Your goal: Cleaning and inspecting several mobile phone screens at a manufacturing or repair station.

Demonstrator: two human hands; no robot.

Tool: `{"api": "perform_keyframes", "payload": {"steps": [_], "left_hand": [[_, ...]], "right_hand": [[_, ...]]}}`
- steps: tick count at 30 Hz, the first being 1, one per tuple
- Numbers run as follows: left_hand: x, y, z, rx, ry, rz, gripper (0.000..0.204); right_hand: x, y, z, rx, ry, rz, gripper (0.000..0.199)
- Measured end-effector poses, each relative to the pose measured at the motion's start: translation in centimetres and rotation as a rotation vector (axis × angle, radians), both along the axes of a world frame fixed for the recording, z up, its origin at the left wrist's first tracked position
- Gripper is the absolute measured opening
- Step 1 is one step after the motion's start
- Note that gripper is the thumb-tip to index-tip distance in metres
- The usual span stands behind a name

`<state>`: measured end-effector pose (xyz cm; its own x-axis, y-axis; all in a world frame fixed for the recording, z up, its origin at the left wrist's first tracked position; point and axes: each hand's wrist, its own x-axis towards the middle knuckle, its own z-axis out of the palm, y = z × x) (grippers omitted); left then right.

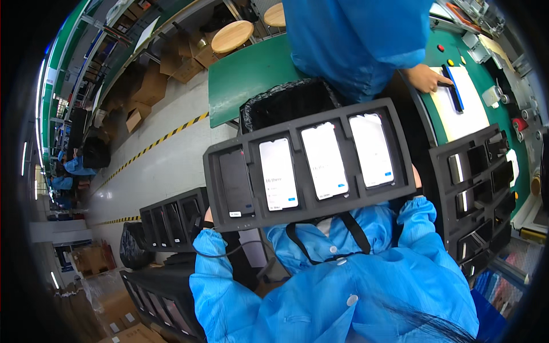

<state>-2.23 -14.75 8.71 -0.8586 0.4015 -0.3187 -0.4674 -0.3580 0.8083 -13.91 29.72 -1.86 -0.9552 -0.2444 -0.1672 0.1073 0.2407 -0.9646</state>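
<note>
Between my two hands is a black foam tray [311, 210], held up in front of my chest and slightly tilted. Three phones in its slots have lit white screens: one left of centre [278, 171], one in the middle [324, 160] and one at the right [372, 150]. A phone with a dark screen [236, 180] lies in the leftmost slot. My left hand [209, 216] grips the tray's left end, and my right hand [417, 176] its right end. The tray hides most of the fingers on both hands.
Another black tray with phones [457, 191] stands at the right, by a green workbench [429, 108]. Across from me, a co-worker's hand [424, 78] touches a blue-edged device [452, 88]. More phone trays [171, 220] are stacked at the left. A bag-lined black bin [249, 108] stands beyond my tray.
</note>
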Motion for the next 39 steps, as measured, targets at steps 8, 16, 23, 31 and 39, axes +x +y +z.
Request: {"api": "perform_keyframes", "payload": {"steps": [8,16,23,31,39], "left_hand": [[-1.7,6.1,-1.5,0.206,-0.006,-0.011,0.043],[10.0,-16.4,-9.5,-0.327,-0.386,0.410,0.043],[3.0,2.9,10.1,-1.490,0.169,0.651,0.038],[-1.7,10.1,3.7,-1.936,0.121,0.186,0.081],[-1.9,9.7,5.0,-1.814,-0.010,0.370,0.078]], "right_hand": [[2.8,1.5,-1.0,-0.054,-0.007,-0.090,0.037],[-0.3,-0.5,7.6,0.050,0.017,-0.210,0.029],[3.8,-11.1,20.2,0.724,0.409,0.043,0.044],[2.2,-22.5,15.9,1.313,0.458,0.282,0.084],[1.8,-22.2,15.1,1.162,0.447,0.312,0.082]]}}
